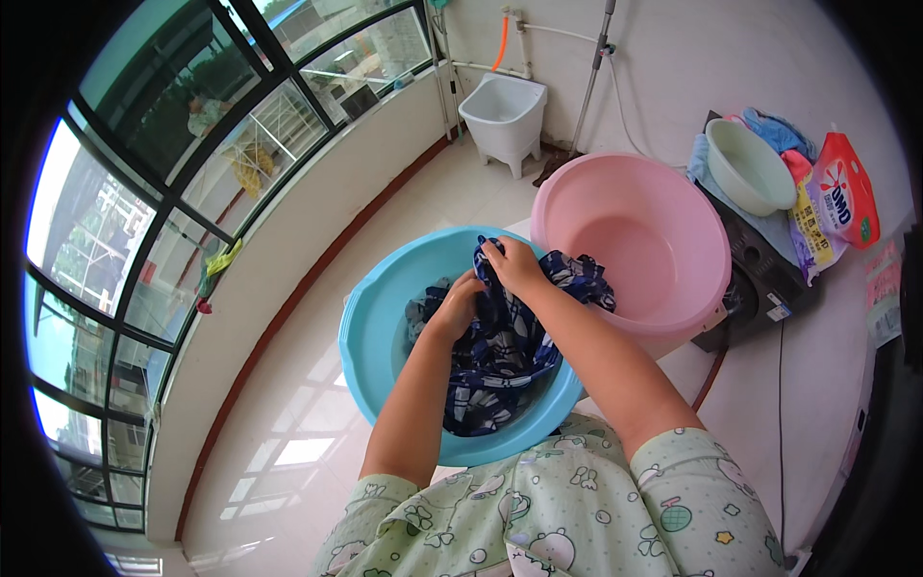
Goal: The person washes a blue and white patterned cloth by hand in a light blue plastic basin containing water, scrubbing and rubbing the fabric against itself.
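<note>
Wet dark-blue patterned cloth [497,346] lies bunched in a light-blue plastic basin [375,303]. One end of it drapes over the rim of a pink plastic tub [634,180] on the right. My right hand [515,267] pinches a raised fold of the cloth above the basin. Just left of it, my left hand [458,306] holds the same fold lower down, its fingertips partly hidden. A greyish piece of fabric [417,317] shows at the left side of the pile, partly in water.
A pale green bowl [750,166] and an OMO detergent pouch [836,202] sit on a black appliance [757,267] at the right. Beyond the tubs are a white mop sink [503,108] and a mop pole [593,79]. Windows [173,195] line the left wall.
</note>
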`<state>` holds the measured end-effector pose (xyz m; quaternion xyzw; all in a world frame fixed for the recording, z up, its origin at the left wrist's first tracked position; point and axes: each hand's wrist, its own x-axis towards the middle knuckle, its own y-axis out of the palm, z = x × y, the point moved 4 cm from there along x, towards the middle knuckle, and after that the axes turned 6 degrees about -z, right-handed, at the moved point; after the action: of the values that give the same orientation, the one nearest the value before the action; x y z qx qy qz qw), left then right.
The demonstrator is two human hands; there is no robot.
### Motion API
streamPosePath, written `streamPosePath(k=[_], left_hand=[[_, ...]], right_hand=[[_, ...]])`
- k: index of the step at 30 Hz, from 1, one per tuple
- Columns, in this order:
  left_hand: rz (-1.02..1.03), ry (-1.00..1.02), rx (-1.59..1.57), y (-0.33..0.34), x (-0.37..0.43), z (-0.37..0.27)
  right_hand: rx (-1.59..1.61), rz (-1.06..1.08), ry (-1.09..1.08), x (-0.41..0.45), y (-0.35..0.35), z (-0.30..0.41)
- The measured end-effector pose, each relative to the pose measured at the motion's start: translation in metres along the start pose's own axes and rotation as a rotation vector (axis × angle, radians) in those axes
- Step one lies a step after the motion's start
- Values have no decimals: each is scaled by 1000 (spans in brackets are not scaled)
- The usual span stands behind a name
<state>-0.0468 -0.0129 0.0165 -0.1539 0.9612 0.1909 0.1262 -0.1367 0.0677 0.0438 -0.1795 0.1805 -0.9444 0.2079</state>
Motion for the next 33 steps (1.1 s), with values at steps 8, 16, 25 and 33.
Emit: streamPosePath(k=[8, 16, 25, 33], left_hand=[[-353, 197, 572, -19, -3, -1], [-412, 382, 455, -16, -1, -1], [-465, 333, 701, -7, -9, -13], [-397, 277, 804, -15, 1, -6]], right_hand=[[-221, 220, -289, -30, 15, 24], [-169, 91, -318, -26, 12, 28], [-236, 162, -187, -19, 10, 20], [-323, 239, -224, -19, -4, 17]])
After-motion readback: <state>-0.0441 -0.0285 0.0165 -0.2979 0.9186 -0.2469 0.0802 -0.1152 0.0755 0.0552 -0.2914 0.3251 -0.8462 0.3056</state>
